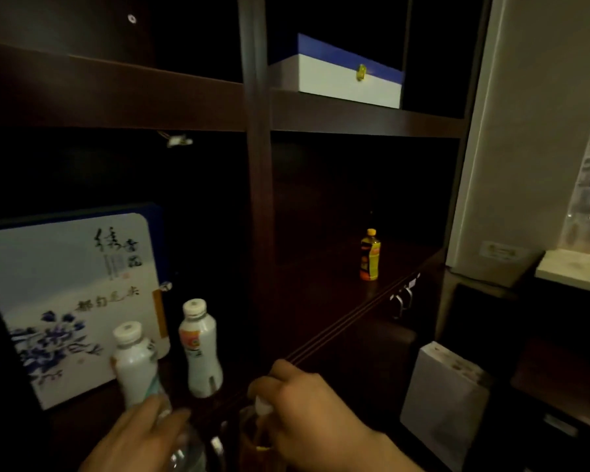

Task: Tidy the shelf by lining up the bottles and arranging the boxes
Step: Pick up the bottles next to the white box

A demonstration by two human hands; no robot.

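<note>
Two white bottles stand on the dark lower shelf [321, 294]: one [135, 362] at the left, another with an orange label [200, 349] beside it. My left hand [140, 437] wraps the lower part of the left white bottle, with a clear bottle [188, 454] just below it. My right hand [307, 410] grips the top of a brownish bottle with a white cap [263, 407] at the shelf's front edge. A white box with blue flowers [65, 294] leans behind the bottles. A small yellow-orange bottle [370, 255] stands alone to the right. A blue-and-white box [348, 80] sits on the upper shelf.
A vertical divider [258, 199] splits the shelf into left and right bays. Drawer handles [401, 301] hang under the shelf edge. A white block [443, 396] stands low at the right, beside a pale wall [525, 131] and a counter [573, 270].
</note>
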